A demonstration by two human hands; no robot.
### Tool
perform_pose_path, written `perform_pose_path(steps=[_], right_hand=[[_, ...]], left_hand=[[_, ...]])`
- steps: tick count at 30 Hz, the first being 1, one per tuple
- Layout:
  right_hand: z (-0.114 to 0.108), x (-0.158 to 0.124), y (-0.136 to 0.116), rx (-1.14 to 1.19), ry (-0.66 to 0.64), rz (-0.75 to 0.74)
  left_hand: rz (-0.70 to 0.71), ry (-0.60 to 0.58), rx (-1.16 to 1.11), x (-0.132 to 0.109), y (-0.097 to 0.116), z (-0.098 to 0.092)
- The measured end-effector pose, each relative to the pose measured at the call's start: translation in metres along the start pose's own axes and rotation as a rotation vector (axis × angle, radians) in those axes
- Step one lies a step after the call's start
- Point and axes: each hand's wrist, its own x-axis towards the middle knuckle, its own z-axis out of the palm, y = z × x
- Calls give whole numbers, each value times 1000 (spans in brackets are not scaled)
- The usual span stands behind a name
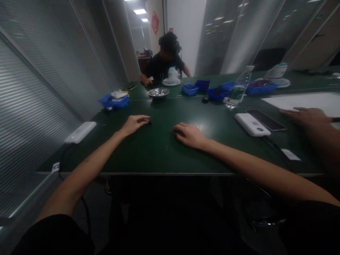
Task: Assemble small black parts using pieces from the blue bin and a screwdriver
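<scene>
Both my arms reach out over a dark green table (pixel 159 152). My left hand (pixel 136 123) lies palm down, fingers curled, its fingertips on a small dark object (pixel 149 122) too small to name. My right hand (pixel 189 135) rests palm down a little to the right, fingers bent and closed over a small dark thing (pixel 175 131) at its fingertips. The two hands are about a hand's width apart, near the table's middle.
A white power bank (pixel 251 124) and a phone (pixel 265 119) lie to the right, beside another person's hand (pixel 305 115). A water bottle (pixel 237 90), blue bins (pixel 190 89), a metal bowl (pixel 158 92) and a white power bank (pixel 80 131) stand around. A person sits at the far end.
</scene>
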Motion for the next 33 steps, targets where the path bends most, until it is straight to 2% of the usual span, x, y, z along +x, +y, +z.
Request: perform_pose_path(steps=[4, 7, 17, 27, 33], right_hand=[[0, -1, -2, 6, 18, -19], [-1, -2, -4, 4, 15, -33], [-2, -3, -5, -19, 4, -35], [-6, -5, -9, -13, -4, -76], [-3, -4, -8, -28, -3, -118]], left_hand=[[128, -106, -128, 5, 50, 41], [141, -146, -166, 3, 67, 52], [143, -172, -243, 0, 67, 53], [110, -266, -424, 3, 66, 54], [123, -257, -463, 1, 68, 56]])
